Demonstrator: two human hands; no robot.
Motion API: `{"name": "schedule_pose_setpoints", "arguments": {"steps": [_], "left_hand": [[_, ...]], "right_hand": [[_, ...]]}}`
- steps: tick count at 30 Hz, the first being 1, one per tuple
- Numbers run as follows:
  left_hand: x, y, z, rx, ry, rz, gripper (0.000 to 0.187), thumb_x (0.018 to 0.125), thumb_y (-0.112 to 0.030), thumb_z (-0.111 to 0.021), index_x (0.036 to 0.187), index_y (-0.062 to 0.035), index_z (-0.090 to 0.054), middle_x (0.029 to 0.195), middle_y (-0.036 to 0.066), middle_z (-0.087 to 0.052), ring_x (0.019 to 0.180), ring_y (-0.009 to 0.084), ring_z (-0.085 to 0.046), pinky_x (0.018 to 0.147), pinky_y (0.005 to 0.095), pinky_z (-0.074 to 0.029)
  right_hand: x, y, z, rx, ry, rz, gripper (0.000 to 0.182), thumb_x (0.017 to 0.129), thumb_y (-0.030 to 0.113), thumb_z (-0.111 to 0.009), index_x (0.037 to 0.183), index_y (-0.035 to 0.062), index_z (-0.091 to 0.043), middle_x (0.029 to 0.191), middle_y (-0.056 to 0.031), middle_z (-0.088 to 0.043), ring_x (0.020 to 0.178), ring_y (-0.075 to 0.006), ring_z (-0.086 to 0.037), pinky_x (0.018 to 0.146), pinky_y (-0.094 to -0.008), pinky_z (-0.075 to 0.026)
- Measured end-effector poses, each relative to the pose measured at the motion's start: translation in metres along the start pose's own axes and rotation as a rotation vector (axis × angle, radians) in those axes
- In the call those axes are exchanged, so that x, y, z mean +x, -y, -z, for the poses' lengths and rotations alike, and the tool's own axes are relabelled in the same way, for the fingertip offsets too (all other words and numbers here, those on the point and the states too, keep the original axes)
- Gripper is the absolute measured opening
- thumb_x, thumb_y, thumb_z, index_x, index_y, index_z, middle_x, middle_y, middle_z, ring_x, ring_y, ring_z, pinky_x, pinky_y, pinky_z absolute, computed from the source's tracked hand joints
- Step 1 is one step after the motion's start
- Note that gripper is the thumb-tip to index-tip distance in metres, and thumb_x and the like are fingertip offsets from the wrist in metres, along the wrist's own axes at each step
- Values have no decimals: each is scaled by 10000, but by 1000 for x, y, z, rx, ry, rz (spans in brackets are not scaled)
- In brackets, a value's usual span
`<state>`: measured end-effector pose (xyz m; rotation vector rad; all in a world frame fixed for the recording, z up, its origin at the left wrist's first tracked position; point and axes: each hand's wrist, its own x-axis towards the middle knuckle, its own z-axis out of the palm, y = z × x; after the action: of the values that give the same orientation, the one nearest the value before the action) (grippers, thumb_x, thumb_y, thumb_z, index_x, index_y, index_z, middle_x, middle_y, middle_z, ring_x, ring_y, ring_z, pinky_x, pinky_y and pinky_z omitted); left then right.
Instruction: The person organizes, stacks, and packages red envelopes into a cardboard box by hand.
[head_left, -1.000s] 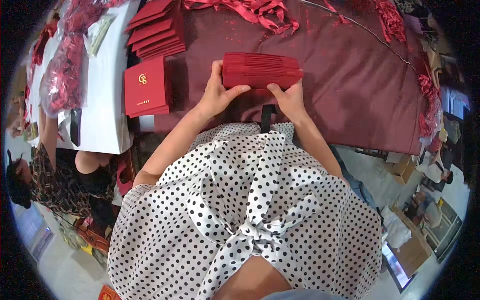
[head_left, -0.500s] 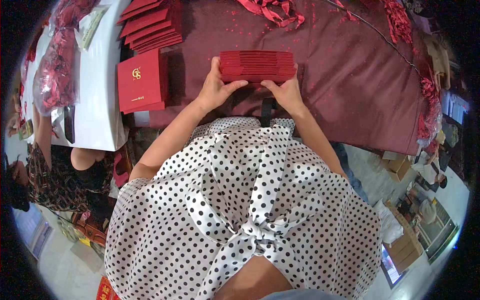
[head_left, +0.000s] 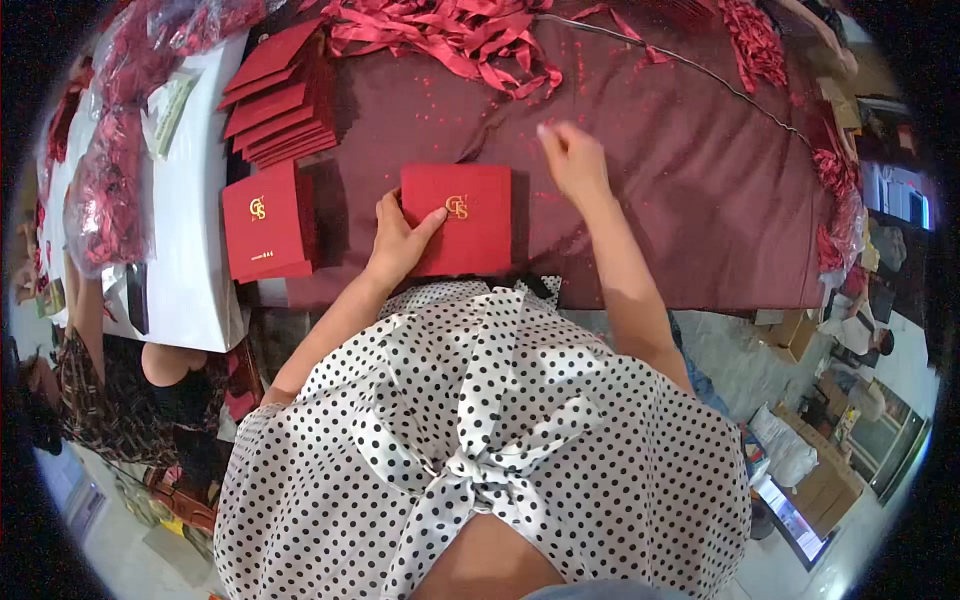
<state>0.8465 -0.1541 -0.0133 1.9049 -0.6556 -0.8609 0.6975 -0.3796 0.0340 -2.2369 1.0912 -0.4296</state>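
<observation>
A stack of red cards (head_left: 470, 235) with a gold logo lies flat on the dark red cloth, close to my body. My left hand (head_left: 402, 235) grips its left edge, thumb on top beside the logo and fingers round the side. Up and to the right of the stack, my right hand (head_left: 575, 165) is raised over the cloth, fingers curled together and slightly blurred; whether anything small is between them is hidden. Another stack of red cards (head_left: 265, 225) stands to the left, below a fanned pile of red cards (head_left: 280, 100).
Red ribbons (head_left: 450, 40) lie at the far side of the cloth (head_left: 700, 220), and a dark cord (head_left: 700, 75) runs to the right. Bagged red material (head_left: 110, 190) rests on a white table (head_left: 195, 240) at the left. Another person's arm (head_left: 88, 310) shows there.
The card stack went from upright between both hands to flat on the cloth, logo up. My right hand let go and moved up; my left hand shifted down and left. The view shifted too.
</observation>
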Motion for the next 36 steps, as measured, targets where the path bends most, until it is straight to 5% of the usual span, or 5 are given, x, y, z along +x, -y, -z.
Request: {"name": "schedule_pose_setpoints", "arguments": {"steps": [7,16,19,24,36], "left_hand": [[-15,6,-12,165,-147,-176,743,792,-384,-659,1288,44,-310,1228,233,-347,1155,363,-351,991,380,-308],[-13,-21,23,4,-206,-288,470,873,-244,-564,1206,41,-394,1135,190,-410,1087,290,-418,959,352,-332],[-12,-24,13,-25,-159,-264,417,864,-196,-572,1174,36,-418,1114,196,-421,1071,305,-421,940,358,-340],[-16,-38,9,305,-264,-534,441,795,-129,-629,1174,13,-455,1206,214,-394,1119,355,-386,972,407,-310],[-8,-76,-14,695,220,-875,473,778,-235,-638,1178,-36,-482,1182,139,-463,1088,324,-438,948,454,-309]], "right_hand": [[143,-28,1,74,-478,5,705,732,518,-630,1123,-49,-480,1114,-261,-537,1061,-397,-495,936,-449,-366],[197,60,-3,-380,97,60,1235,475,676,-733,1434,213,-108,1487,-180,-25,1326,-458,-128,1031,-550,-261],[184,47,-34,-365,179,255,694,624,361,-741,1223,139,-469,1248,-180,-385,1060,-414,-489,882,-463,-447],[85,36,-17,-242,251,366,281,690,166,-640,948,91,-558,1010,-135,-521,892,-343,-572,735,-441,-487],[-34,-41,16,-93,-469,-166,771,781,326,-649,1341,-3,-235,1339,-312,-236,1174,-505,-297,991,-536,-291]]}}
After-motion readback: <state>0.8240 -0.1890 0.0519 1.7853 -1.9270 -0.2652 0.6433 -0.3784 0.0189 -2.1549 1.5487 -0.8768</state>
